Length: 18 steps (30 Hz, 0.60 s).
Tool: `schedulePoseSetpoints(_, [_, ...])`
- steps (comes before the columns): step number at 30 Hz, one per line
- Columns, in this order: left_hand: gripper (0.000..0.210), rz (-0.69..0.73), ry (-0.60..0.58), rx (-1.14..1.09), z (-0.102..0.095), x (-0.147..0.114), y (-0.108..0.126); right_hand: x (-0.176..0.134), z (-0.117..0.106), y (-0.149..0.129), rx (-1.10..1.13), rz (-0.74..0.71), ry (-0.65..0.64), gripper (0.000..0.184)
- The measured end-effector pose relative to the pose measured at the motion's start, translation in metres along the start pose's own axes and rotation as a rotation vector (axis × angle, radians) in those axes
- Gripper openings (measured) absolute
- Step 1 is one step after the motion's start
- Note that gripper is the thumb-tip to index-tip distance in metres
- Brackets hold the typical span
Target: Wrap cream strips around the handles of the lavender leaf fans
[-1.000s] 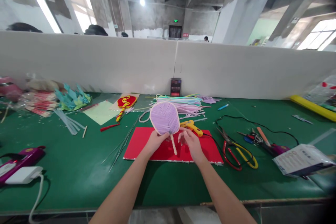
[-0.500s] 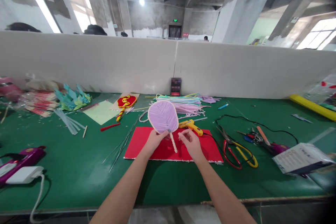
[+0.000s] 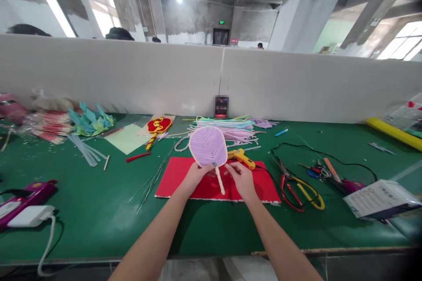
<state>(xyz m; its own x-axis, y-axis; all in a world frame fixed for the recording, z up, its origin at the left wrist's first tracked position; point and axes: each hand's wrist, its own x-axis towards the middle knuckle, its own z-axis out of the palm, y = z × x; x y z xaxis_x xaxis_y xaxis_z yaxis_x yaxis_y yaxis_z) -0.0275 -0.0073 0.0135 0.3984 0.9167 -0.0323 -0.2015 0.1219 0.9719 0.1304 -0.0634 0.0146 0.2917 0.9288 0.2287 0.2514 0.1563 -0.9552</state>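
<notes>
A round lilac fan [image 3: 208,147] with a pale rim and a short cream twisted handle [image 3: 220,182] is held upright above a red board [image 3: 178,175]. My left hand [image 3: 196,176] grips its lower edge, thumb in front near the top of the handle. Close to the fan's lower right rim, my right hand [image 3: 243,179] has its fingers bent together. Whether those fingertips touch the rim or pinch something small cannot be made out. Just behind my right hand lies a yellow glue gun [image 3: 242,157] with a dark cord.
Lilac and mint pipe cleaners [image 3: 227,131] lie behind the fan. Red-and-yellow-handled pliers [image 3: 296,193] and a boxed packet [image 3: 379,199] are to the right. Thin wires [image 3: 153,180], a red-and-yellow fan [image 3: 158,125] and a purple power strip [image 3: 31,197] lie left. A white partition [image 3: 132,79] closes the back.
The fan has shifted slightly right in my left hand's grip. My right hand's fingertips are now nearer its lower rim.
</notes>
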Motion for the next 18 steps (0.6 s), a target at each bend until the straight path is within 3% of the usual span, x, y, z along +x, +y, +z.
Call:
schedulePoseSetpoints(4, [0.023,-0.032,0.019,-0.114,0.0006,0.0007,-0.0016,-0.0001,-0.0011,-0.0001,0.066,0.026,-0.033,0.036])
schedulePoseSetpoints(8, [0.027,-0.046,0.007,-0.144,0.0014,-0.0013,0.0008,-0.0007,0.0014,-0.0002,0.081,-0.021,-0.066,0.023])
schedulePoseSetpoints(18, [0.027,-0.082,-0.041,-0.179,0.0046,-0.0032,-0.0013,-0.0033,0.0020,-0.0033,-0.013,-0.286,-0.042,0.013])
